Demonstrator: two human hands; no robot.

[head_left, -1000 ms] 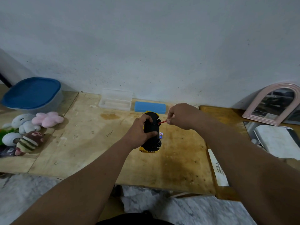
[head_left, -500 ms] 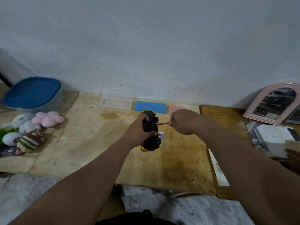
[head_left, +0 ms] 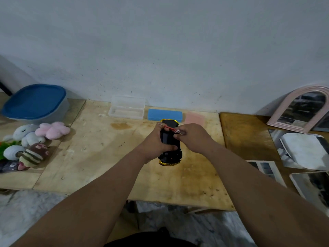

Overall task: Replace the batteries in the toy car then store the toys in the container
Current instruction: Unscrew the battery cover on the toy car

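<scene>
Fingers [head_left: 161, 134] of the left hand [head_left: 153, 145] are wrapped round the glossy black-and-yellow toy car [head_left: 170, 147], held underside-up at frame centre above the scuffed plywood table [head_left: 99, 157]. A thin red wire [head_left: 170, 128] is pinched by the right hand [head_left: 193, 138]. The battery bay is hidden. A blue-lidded container [head_left: 35, 104] is seen upper left, beside plush toys [head_left: 32, 141].
</scene>
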